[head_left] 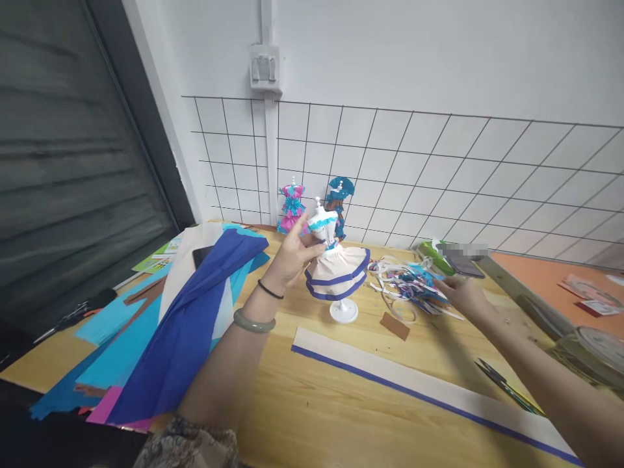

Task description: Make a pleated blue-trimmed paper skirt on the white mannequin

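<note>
My left hand is closed around the bodice of a small white dress form, which stands upright on its round base. It wears a cream pleated crepe-paper skirt with blue bands, and turquoise trim runs along the chest. Over at the right, my right hand is at the edge of a heap of paper scraps, its fingers drawn together; what they pinch, if anything, I cannot make out. A long cream paper strip with a blue edge lies flat in front of the dress form.
Two dressed forms, one pink and turquoise, one teal and brown, stand behind. Folded crepe paper covers the table's left side. Scissors lie beneath my right forearm. A brown paper piece and a phone are nearby.
</note>
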The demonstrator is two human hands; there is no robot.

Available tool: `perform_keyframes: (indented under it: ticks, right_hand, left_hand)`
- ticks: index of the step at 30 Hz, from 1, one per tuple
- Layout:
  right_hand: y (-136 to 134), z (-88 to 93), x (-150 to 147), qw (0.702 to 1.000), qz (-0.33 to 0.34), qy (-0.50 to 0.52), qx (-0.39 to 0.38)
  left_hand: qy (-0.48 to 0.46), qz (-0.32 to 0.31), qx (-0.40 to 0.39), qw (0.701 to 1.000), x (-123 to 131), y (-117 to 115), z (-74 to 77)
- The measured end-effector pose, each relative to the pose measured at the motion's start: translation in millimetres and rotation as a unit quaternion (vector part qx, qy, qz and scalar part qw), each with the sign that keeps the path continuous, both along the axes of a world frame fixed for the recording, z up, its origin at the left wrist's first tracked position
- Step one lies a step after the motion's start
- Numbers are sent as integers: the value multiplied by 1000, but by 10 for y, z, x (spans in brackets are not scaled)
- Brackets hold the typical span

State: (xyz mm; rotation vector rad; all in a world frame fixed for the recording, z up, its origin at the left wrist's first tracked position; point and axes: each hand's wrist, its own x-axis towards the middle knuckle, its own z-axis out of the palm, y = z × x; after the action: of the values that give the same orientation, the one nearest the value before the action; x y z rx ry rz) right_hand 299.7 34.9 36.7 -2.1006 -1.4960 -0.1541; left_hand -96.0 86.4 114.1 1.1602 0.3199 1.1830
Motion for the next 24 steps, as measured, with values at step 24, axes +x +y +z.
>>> perform_keyframes:
  ticks: [24]
  right_hand:
    - [-140, -393, -312, 985, 58, 147, -67]
  left_hand:
    - [163, 30, 130, 978, 33, 275, -309]
